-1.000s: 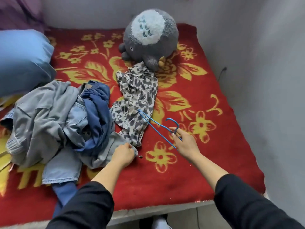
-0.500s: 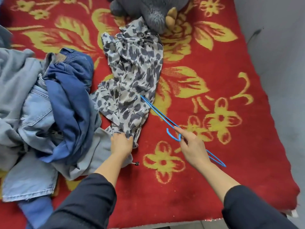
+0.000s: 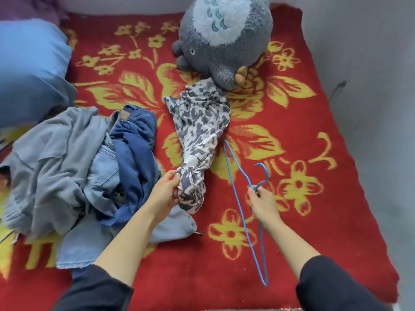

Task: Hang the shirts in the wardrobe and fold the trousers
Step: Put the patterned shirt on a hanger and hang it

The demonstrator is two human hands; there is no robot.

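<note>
A grey-and-white leopard-print shirt [image 3: 198, 131] lies stretched out on the red flowered blanket [image 3: 314, 198], its far end tucked under a plush toy. My left hand [image 3: 165, 194] grips the shirt's bunched near end and lifts it slightly. My right hand [image 3: 263, 204] pinches a thin blue wire hanger [image 3: 240, 212] just below its hook, to the right of the shirt. A heap of denim trousers and grey-blue garments [image 3: 74, 167] sits to the left of my left hand.
A large grey plush toy [image 3: 224, 34] sits at the back of the bed. A blue pillow [image 3: 29, 68] lies at the far left. A grey wall [image 3: 370, 63] runs along the right side of the bed.
My left hand has left the grey garment and taken hold of the leopard shirt's near end, gathering it. My right hand has turned the hanger so that it points toward me.
</note>
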